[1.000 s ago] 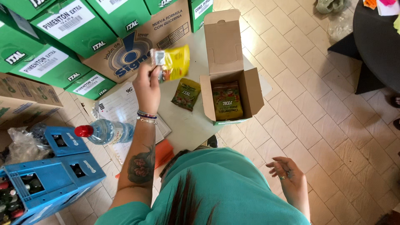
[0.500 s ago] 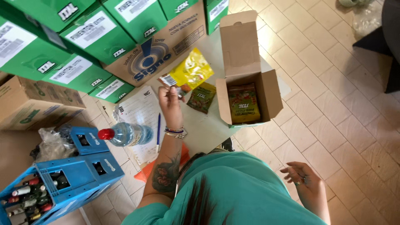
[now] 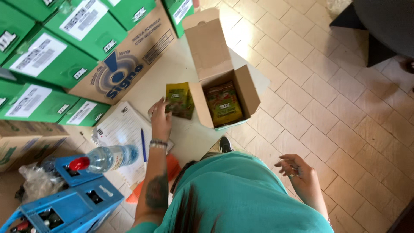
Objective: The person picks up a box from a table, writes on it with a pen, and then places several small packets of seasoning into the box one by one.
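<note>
Packet [image 3: 180,100] on pale tabletop [image 3: 181,69], L fingers [image 3: 158,113] touching; R fingers [image 3: 288,166] loosely apart over tile floor [image 3: 327,99].

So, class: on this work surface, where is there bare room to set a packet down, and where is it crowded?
Bare tabletop lies between the brown printed carton and the open cardboard box. A second patch lies between the paper sheets and that box. It is crowded on the side of the green cartons, water bottle and blue crate. The left hand touches the sachet.

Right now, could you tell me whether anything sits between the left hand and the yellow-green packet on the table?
Nothing visible does. The left hand already rests at the packet, fingertips touching its near edge. The open carton stands just beside it.
</note>
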